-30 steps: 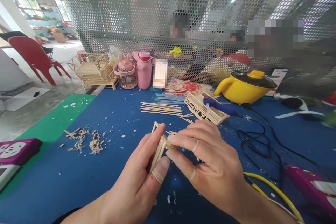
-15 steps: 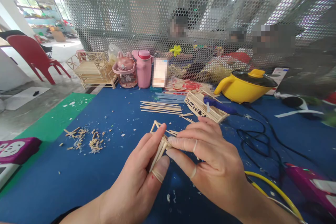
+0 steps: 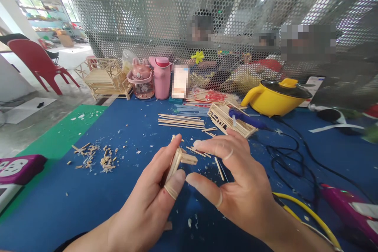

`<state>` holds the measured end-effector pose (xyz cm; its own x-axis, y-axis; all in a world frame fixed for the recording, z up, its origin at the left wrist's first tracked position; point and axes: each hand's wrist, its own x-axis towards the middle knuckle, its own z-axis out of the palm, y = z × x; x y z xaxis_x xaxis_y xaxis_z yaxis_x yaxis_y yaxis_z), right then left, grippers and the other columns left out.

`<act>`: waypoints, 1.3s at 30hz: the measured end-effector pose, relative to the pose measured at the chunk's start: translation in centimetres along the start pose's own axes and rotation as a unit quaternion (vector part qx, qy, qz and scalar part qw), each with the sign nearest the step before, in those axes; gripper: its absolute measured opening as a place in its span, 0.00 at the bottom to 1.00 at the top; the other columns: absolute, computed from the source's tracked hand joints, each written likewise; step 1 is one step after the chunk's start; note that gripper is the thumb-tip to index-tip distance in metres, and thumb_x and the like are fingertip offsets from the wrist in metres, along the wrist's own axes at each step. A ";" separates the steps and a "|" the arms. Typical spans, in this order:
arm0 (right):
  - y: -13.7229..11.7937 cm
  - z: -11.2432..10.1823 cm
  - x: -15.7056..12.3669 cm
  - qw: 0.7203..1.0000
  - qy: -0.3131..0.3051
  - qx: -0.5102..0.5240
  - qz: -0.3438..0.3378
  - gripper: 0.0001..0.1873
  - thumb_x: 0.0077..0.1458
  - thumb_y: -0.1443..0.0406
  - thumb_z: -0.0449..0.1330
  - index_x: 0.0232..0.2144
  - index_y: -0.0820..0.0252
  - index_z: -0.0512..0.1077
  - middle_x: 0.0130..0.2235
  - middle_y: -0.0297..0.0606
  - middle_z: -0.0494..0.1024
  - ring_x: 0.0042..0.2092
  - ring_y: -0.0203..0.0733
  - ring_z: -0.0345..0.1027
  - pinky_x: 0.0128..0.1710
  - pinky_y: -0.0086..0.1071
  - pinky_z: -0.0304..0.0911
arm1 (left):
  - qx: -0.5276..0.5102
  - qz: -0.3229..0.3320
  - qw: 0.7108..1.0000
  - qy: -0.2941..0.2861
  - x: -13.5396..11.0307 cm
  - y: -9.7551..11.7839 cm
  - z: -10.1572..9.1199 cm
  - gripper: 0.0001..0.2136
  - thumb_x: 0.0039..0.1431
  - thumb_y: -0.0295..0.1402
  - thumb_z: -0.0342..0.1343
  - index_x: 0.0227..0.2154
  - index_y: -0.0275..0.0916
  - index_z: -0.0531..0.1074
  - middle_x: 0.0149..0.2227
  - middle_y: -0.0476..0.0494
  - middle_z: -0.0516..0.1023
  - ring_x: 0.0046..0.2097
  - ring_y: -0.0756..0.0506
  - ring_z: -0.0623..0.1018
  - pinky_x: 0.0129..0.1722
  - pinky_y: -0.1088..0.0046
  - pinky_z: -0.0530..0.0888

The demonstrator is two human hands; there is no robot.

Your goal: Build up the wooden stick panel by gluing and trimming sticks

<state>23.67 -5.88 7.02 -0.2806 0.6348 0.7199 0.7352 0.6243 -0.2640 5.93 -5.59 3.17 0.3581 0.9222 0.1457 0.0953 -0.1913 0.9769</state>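
Note:
My left hand (image 3: 147,201) pinches a small piece built of glued wooden sticks (image 3: 180,158) between thumb and fingers, just above the blue table mat (image 3: 118,189). My right hand (image 3: 236,189) hovers beside it with thumb and forefinger spread apart, holding nothing; its fingertips are a little clear of the stick piece. Thin bands circle several fingers of both hands. Loose sticks (image 3: 217,165) lie on the mat under the right hand.
Behind lie a row of long sticks (image 3: 180,122), a stick frame (image 3: 230,120) with a blue glue gun (image 3: 248,120), a yellow pot (image 3: 276,96), black cables (image 3: 292,161), pink bottles (image 3: 161,78), stick scraps (image 3: 97,157). A mesh screen separates other people.
My right hand has let go of the stick piece and its fingers have spread apart. The left hand keeps its pinch and has tilted the piece slightly.

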 end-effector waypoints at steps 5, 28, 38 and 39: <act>0.4 0.3 -0.1 1.000 0.010 -0.013 -0.020 0.14 0.51 0.64 0.64 0.40 0.57 0.69 0.35 0.35 0.79 0.39 0.42 0.72 0.55 0.48 0.54 | -0.103 -0.030 0.994 -0.017 0.0 0.5 0.0 0.22 0.65 0.40 0.49 0.61 0.59 0.55 0.63 0.57 0.60 0.65 0.45 0.58 0.62 0.68 0.59; 0.4 -1.3 -0.2 1.000 0.004 0.017 -0.018 0.24 0.50 0.65 0.63 0.49 0.58 0.63 0.44 0.42 0.74 0.48 0.48 0.68 0.58 0.51 0.52 | -0.039 -0.012 0.999 -0.018 -0.1 -0.2 0.0 0.24 0.65 0.41 0.48 0.62 0.59 0.52 0.66 0.54 0.55 0.65 0.40 0.55 0.65 0.54 0.46; 2.1 -2.5 -1.2 0.987 0.081 0.075 0.114 0.14 0.61 0.68 0.51 0.23 0.56 0.65 0.24 0.32 0.70 0.28 0.36 0.66 0.30 0.32 0.62 | -0.163 -0.067 0.983 -0.049 1.8 1.0 -0.1 0.20 0.64 0.39 0.49 0.58 0.52 0.59 0.35 0.51 0.71 0.36 0.49 0.71 0.37 0.73 0.70; 2.3 -2.4 -1.3 0.985 0.082 0.072 0.136 0.17 0.62 0.66 0.50 0.19 0.57 0.63 0.21 0.31 0.67 0.25 0.35 0.63 0.26 0.30 0.59 | -0.173 -0.072 0.981 -0.059 2.3 1.2 0.0 0.19 0.63 0.37 0.49 0.57 0.49 0.61 0.31 0.51 0.68 0.31 0.50 0.69 0.32 0.75 0.68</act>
<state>27.20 -6.41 7.05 0.0257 0.7129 0.7008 0.6716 0.5069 -0.5404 6.90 -3.69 4.65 0.4715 0.8818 0.0040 -0.1604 0.0813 0.9837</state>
